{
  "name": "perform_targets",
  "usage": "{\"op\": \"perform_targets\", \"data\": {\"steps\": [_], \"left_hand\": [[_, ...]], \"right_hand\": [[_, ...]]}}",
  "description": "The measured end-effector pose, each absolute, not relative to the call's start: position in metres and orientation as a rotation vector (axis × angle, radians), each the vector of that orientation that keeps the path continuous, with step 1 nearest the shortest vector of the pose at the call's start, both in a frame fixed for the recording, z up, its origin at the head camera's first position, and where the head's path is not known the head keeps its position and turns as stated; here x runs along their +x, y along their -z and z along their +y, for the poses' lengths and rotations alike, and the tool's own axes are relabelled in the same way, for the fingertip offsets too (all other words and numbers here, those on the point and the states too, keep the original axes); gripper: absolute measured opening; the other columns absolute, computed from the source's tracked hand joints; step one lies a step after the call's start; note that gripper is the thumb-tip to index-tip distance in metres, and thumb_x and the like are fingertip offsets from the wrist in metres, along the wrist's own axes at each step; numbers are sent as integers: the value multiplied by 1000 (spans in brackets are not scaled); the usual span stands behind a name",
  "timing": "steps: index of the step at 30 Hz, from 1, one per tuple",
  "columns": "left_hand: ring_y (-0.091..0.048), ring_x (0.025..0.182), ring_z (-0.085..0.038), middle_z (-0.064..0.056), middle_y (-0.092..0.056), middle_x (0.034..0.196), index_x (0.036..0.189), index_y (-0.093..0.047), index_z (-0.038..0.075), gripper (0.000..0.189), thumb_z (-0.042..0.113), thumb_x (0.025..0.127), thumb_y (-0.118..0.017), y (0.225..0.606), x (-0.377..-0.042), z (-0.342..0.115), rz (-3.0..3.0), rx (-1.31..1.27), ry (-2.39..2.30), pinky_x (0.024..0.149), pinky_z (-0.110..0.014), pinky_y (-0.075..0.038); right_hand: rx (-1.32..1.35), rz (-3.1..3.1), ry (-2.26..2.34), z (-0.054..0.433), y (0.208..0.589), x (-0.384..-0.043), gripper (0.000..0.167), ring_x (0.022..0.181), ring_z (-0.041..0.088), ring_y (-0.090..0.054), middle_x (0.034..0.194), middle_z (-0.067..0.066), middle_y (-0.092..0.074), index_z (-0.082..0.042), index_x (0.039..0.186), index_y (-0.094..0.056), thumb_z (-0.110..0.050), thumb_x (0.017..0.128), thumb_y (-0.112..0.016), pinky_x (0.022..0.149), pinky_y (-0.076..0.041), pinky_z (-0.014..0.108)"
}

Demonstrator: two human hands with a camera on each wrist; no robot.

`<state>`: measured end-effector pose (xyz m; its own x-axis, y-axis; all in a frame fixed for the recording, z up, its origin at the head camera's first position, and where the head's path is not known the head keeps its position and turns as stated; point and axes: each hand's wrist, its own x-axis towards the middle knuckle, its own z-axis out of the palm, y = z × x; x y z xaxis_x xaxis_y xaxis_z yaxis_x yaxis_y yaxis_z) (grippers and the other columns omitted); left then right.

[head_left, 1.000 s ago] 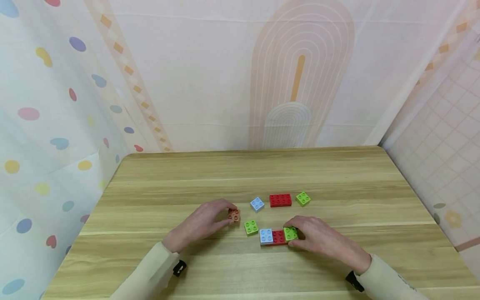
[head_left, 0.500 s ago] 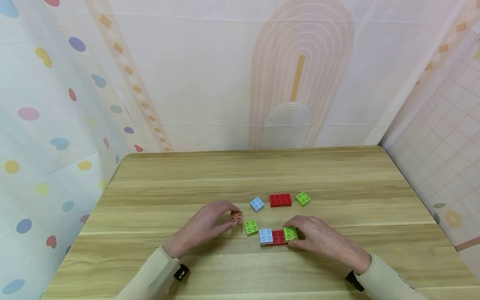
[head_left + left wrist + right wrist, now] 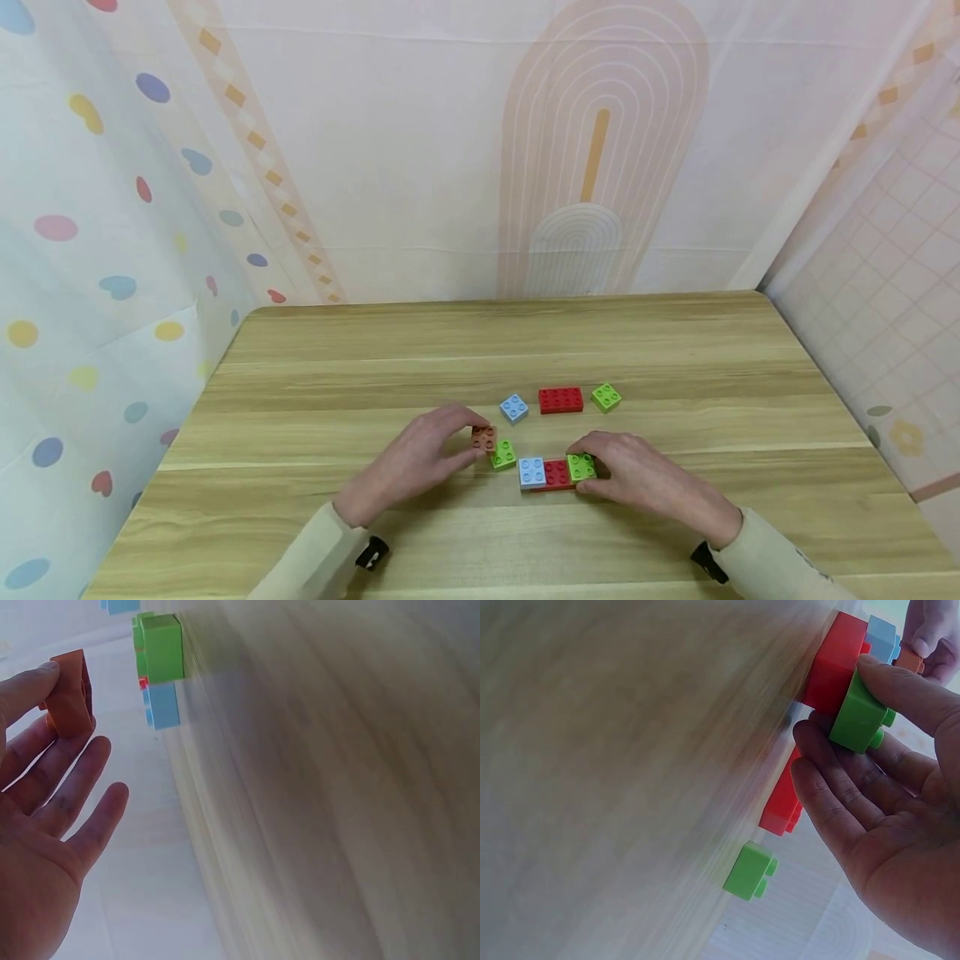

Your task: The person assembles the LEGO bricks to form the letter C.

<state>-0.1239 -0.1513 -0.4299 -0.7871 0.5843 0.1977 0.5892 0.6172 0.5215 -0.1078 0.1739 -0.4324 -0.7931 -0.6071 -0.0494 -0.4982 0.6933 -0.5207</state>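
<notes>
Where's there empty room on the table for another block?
Behind the long red brick, the table is bare to its back edge; it's also bare in front, between the two sleeves. It's crowded between the left hand and right hand: brown brick, near green brick and joined bricks are close together.

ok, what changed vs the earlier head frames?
The left hand, pinching the brown brick, moved right and slightly toward the person; in the head view, the brick now partly hides the nearer loose green brick. No new grip or release. Unchanged: right hand gripping the assembled bricks, loose blue brick, loose red brick, farther loose green brick.
</notes>
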Motion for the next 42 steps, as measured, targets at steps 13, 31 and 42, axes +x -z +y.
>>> {"op": "perform_targets", "data": {"steps": [13,31,42], "left_hand": [[-67,111,-14,2,-72,117,124,-69,10,32,23,96,-76,431,-117,-139,-2774,-1100,950,100,-39,-56],[-66,112,-14,1,-71,120,124,-69,11,31,25,97,-75,432,-108,-123,-2768,-1125,1000,100,-37,-56],[-66,105,-9,5,-70,118,124,-68,16,33,27,94,-78,435,-102,-114,-2806,-1098,1039,92,-32,-58]], "right_hand": [[-898,2682,750,174,432,-107,37,105,17,-66,116,4,-72,-4,121,-72,-21,90,-83,90,-59,42],[-903,2677,753,174,432,-107,36,100,12,-64,114,1,-72,-6,120,-72,-22,90,-83,87,-59,39],[-915,2686,758,174,432,-108,34,100,12,-65,113,1,-72,-6,118,-72,-21,89,-84,87,-59,40]]}}
